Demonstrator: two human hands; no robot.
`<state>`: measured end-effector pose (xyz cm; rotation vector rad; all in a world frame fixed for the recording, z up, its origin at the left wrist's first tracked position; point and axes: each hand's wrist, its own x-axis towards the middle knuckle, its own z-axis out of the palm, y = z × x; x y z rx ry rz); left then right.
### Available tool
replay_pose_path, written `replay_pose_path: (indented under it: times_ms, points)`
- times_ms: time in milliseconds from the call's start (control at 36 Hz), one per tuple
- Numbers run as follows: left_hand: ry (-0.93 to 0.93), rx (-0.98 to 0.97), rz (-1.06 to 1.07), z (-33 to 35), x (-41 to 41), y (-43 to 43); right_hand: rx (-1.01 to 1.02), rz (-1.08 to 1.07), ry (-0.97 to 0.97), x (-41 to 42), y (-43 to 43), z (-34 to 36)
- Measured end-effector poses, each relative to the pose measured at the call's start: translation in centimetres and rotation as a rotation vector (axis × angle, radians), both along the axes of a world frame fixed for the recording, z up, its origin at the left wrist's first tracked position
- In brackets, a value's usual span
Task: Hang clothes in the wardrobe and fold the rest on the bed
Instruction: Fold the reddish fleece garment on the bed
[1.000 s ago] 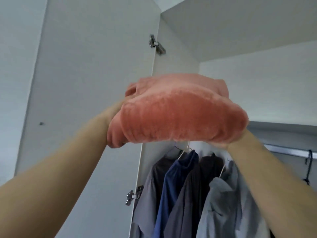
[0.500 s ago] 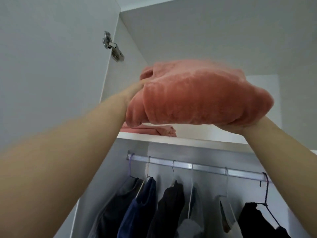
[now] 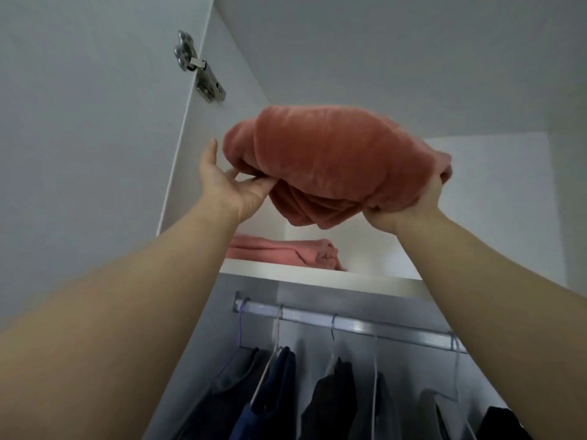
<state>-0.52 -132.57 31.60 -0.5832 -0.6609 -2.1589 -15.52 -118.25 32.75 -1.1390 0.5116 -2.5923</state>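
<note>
Overhead, the left hand [image 3: 228, 185], opened flat, props the folded bundle [image 3: 330, 160]; the right hand [image 3: 422, 201] clutches its edge. Likely levelled for the shelf [image 3: 317, 279] below.

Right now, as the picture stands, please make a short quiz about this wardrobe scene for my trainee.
1. True or false: the bundle already lies on the shelf.
2. What lies on the shelf? A) a pink cloth B) shoes C) a box
3. Fill in: the clothes below hang from the ___.

Key: 1 false, it is held above the shelf; 2 A; 3 rail.
</note>
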Motion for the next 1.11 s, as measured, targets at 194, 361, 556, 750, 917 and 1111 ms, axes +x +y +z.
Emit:
replay_pose_path:
  times_ms: [194,361,556,750,917,1111]
  points:
    - [0.018,0.008,0.142,3.3,0.3,-2.2,-0.021,0.159,-0.026,0.8,-5.4,1.3]
    - [-0.554,-0.240,0.539,3.9,-1.4,-4.8,0.270,0.012,-0.003,-1.6,-8.3,1.6]
    - [-0.790,0.019,0.582,0.9,-1.5,-8.6,0.925,-0.081,0.011,-1.8,-9.0,0.2]
    - [-0.902,-0.053,0.657,1.1,-1.2,-7.2,0.911,-0.079,0.013,-1.2,-8.8,0.1]
    - [-0.862,-0.188,0.741,2.0,-0.5,-8.5,0.836,-0.006,0.051,-1.4,-8.9,0.5]
    - [-0.808,-0.366,1.075,1.0,-1.7,-10.5,0.969,-0.118,0.124,-1.7,-9.5,0.1]
